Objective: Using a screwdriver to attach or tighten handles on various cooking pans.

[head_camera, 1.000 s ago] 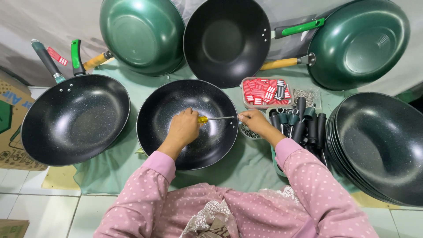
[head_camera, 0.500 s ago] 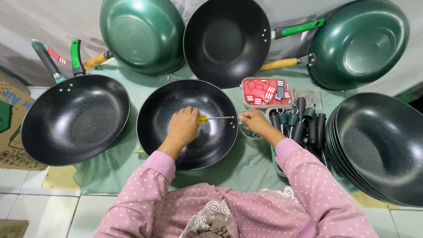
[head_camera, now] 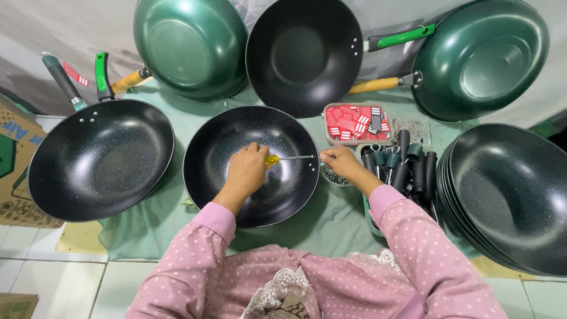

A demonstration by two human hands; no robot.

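1. At the far left, a brown cardboard box (head_camera: 15,171) is cut off by the frame edge, so only part of it shows.
2. Beside it lies a black speckled non-stick wok with a dark grey handle (head_camera: 100,159); a loose green handle (head_camera: 101,75) rests above its rim.
3. Five woks lie or lean singly: three black inside, two showing green undersides, such as the green wok with a wooden handle (head_camera: 190,47).
4. In the middle, on the pale green cloth (head_camera: 331,221), sits the handleless black speckled wok (head_camera: 251,165).
5. The left hand (head_camera: 248,171) is closed around the yellow-handled screwdriver (head_camera: 282,158) inside this wok, its shaft pointing at the right rim.
6. The right hand (head_camera: 339,163) pinches at that rim where the tip meets it; what the fingertips hold is too small to tell.
7. A small dish of screws (head_camera: 333,177) is mostly hidden under that hand.
8. Further right: a clear tray of red tags (head_camera: 356,123) and a bin of black and green handles (head_camera: 401,168), too crowded to count.
9. The stack of black woks (head_camera: 508,195) at right is cut off; its number is unclear.
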